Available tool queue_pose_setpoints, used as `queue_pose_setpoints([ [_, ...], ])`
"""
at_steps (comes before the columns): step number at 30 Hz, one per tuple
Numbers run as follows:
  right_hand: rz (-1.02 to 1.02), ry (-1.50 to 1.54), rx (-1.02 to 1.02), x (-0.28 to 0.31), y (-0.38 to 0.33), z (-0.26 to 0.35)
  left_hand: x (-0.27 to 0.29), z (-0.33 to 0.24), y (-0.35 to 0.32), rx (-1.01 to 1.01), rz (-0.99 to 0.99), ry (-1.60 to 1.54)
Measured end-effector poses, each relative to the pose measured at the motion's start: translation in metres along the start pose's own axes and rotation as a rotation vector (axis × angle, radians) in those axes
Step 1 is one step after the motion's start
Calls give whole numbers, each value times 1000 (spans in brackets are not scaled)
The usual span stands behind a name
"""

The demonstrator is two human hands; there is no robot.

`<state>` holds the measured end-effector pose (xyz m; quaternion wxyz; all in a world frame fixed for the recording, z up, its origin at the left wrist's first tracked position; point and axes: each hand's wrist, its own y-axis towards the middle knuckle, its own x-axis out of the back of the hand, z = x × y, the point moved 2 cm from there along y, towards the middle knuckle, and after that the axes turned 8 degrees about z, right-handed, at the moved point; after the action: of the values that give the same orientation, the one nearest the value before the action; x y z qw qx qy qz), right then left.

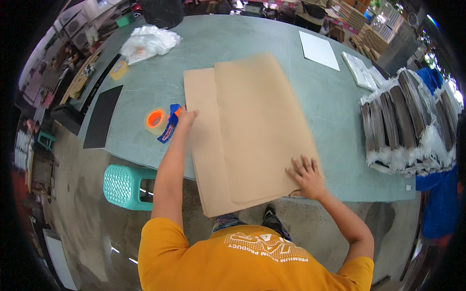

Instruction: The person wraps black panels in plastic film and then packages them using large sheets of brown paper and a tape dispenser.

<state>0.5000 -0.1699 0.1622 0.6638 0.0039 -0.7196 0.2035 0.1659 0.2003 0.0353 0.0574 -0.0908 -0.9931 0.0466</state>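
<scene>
A large brown cardboard piece (257,126) lies at a slant, its near corner jutting past the table's front edge. A fold or layer edge runs down its left part, and its far and right edges are blurred. My left hand (187,117) is closed on the cardboard's left edge, thumb on top, other fingers partly hidden. Right beside that hand is a blue and orange tape dispenser (170,127), with a clear tape roll on an orange core (155,120) at its left. My right hand (307,178) rests on the cardboard's near right part, fingers spread.
The grey-green table (335,140) carries plastic-wrapped stacked dark sheets (405,123) at right. White panels (319,50) lie far right. A black sheet (103,116), another tape roll (119,70) and a clear plastic bag (149,43) are at left. A green stool (128,186) stands by the front edge.
</scene>
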Motion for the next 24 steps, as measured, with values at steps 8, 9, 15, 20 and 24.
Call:
queue_pose_setpoints([
  [8, -236, 127, -51, 22, 38, 14, 28, -32, 39, 52, 37, 156],
  [9, -274, 264, -99, 29, 42, 15, 35, -29, 44, 36, 29, 195],
  [15, -846, 1578, -804, -62, -27, -36, 25, -45, 54, 35, 59, 291],
  [20, -1049, 2414, -905, -113, -18, -11, 35, -36, 66, -31, 57, 378],
  [24, -1087, 2596, -964, -97, -24, 15, 37, -37, 72, -65, 71, 530],
])
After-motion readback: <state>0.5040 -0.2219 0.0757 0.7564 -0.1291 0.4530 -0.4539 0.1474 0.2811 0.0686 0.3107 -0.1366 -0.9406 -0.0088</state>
